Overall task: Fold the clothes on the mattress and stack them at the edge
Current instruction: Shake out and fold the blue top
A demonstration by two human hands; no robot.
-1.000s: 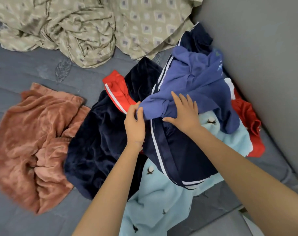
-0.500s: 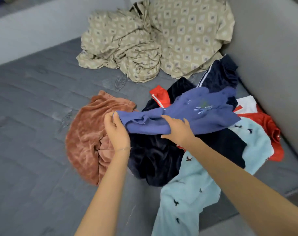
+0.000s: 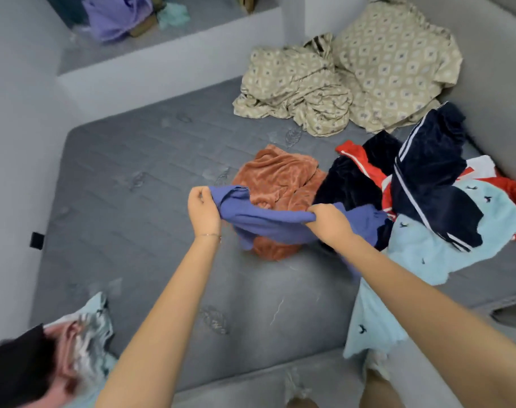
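Note:
A purple-blue garment (image 3: pixel 268 222) hangs stretched between my two hands above the grey mattress (image 3: pixel 150 219). My left hand (image 3: pixel 203 210) pinches one end of it; my right hand (image 3: pixel 328 220) grips it further along. Under and behind it lies a rust-orange velvet garment (image 3: pixel 277 178). To the right is a loose pile: a navy garment with white stripes (image 3: pixel 427 172), a red one (image 3: pixel 368 169) and a light blue one with small bird prints (image 3: pixel 445 248).
A beige patterned sheet (image 3: pixel 353 75) is bunched at the far right corner against the wall. Folded clothes (image 3: pixel 74 343) sit at the near left edge of the mattress. A grey wall (image 3: pixel 498 83) bounds the right side. A shelf with purple cloth (image 3: pixel 115 16) is beyond the mattress.
Both hands pulled the purple-blue garment off the pile and carried it leftward over the orange garment. The view pulled back, showing more mattress and the stack at the near left.

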